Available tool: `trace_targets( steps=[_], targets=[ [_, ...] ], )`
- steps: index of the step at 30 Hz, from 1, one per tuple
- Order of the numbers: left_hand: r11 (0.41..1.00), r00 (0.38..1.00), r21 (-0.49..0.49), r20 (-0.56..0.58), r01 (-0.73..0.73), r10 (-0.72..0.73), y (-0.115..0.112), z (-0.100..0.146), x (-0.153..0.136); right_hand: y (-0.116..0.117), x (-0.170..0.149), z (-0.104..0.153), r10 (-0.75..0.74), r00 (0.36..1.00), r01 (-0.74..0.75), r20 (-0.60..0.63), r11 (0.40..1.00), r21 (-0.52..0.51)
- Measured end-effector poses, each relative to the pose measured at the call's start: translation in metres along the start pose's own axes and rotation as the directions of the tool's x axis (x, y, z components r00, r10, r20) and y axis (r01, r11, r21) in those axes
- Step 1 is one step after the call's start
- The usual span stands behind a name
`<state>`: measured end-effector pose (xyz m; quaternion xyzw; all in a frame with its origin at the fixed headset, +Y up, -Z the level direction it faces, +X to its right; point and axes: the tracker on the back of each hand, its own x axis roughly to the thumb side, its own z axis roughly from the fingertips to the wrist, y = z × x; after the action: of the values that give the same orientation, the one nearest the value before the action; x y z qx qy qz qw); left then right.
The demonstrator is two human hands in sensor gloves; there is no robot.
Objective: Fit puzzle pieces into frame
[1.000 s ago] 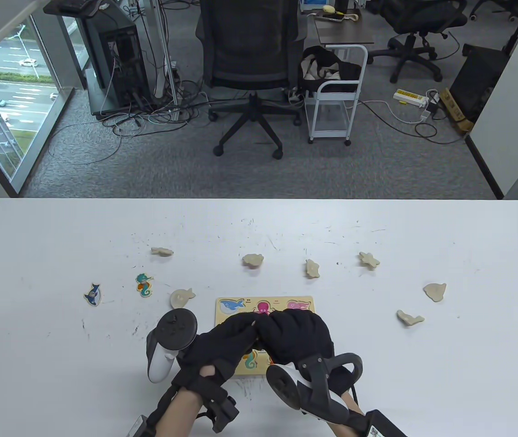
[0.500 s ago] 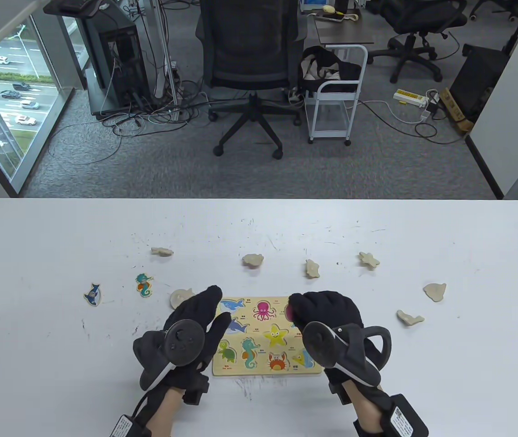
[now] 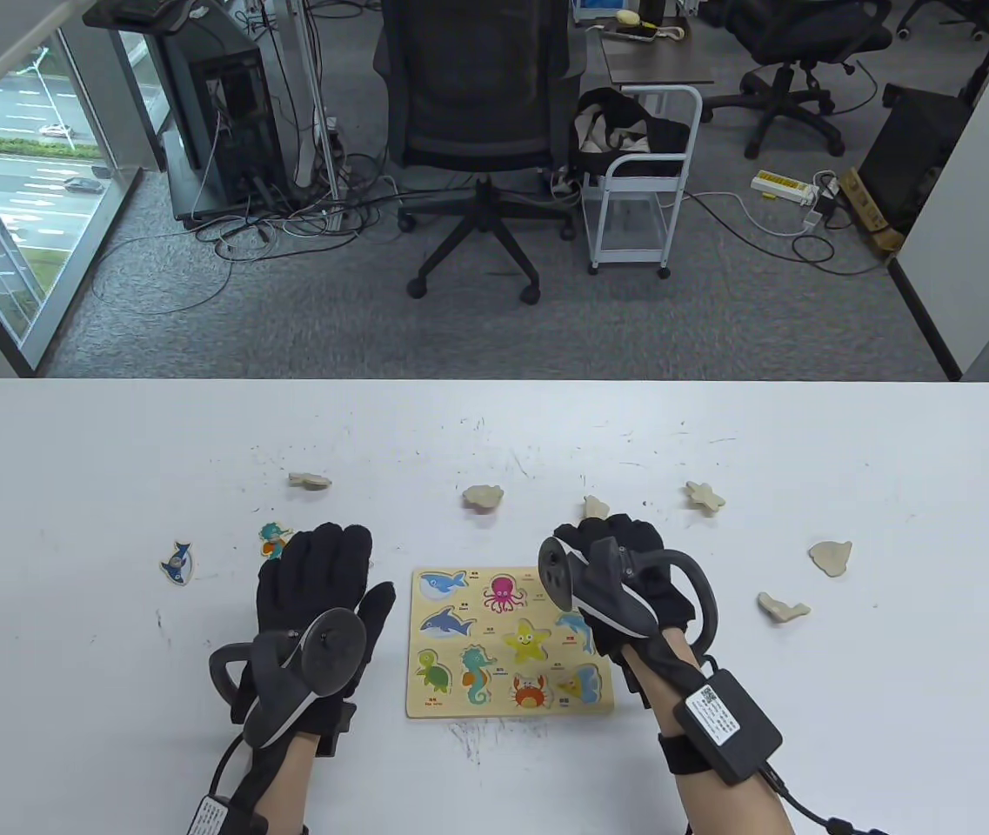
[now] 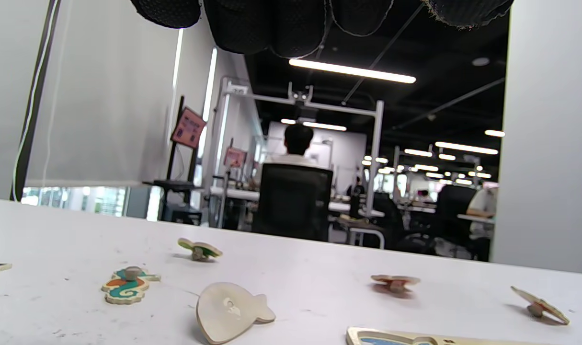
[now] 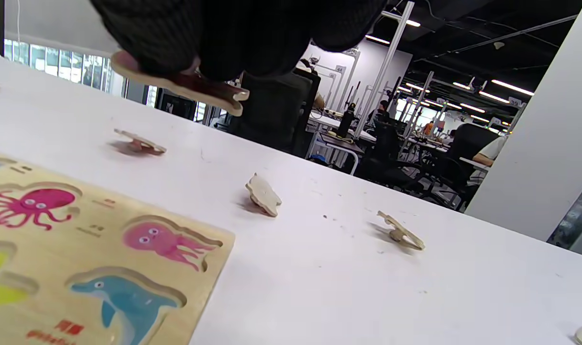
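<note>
A wooden puzzle frame point(image 3: 510, 642) with painted sea animals lies flat on a white table point(image 3: 68, 435), low in the centre of the table view. Left of it, the gloved left hand point(image 3: 320, 600) hovers with fingers spread and straight, holding nothing. At the frame's upper right corner, the right hand point(image 3: 624, 574) is raised off the table; in the right wrist view its fingertips point(image 5: 176, 52) pinch a flat wooden puzzle piece point(image 5: 180, 86). More loose pieces lie scattered above and beside the frame.
</note>
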<state>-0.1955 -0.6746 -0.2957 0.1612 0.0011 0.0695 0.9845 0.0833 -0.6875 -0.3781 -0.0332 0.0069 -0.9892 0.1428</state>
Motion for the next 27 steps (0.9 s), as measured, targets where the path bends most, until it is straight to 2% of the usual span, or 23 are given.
trace_targets(
  steps=[6,14,27],
  targets=[
    [1.000,1.000,0.006,-0.009,-0.007,0.007,0.000,0.000,-0.002,0.025,0.017,-0.017,0.037,0.999,-0.037,-0.004,0.997,0.075],
    [1.000,1.000,0.014,-0.006,-0.022,0.022,0.000,0.000,-0.004,0.056,0.028,-0.027,0.082,0.997,-0.081,-0.003,0.985,0.150],
    [0.999,0.999,0.012,-0.008,-0.031,0.031,0.000,0.001,-0.005,0.070,0.028,-0.030,0.062,0.998,-0.058,-0.017,0.984,0.168]
  ],
)
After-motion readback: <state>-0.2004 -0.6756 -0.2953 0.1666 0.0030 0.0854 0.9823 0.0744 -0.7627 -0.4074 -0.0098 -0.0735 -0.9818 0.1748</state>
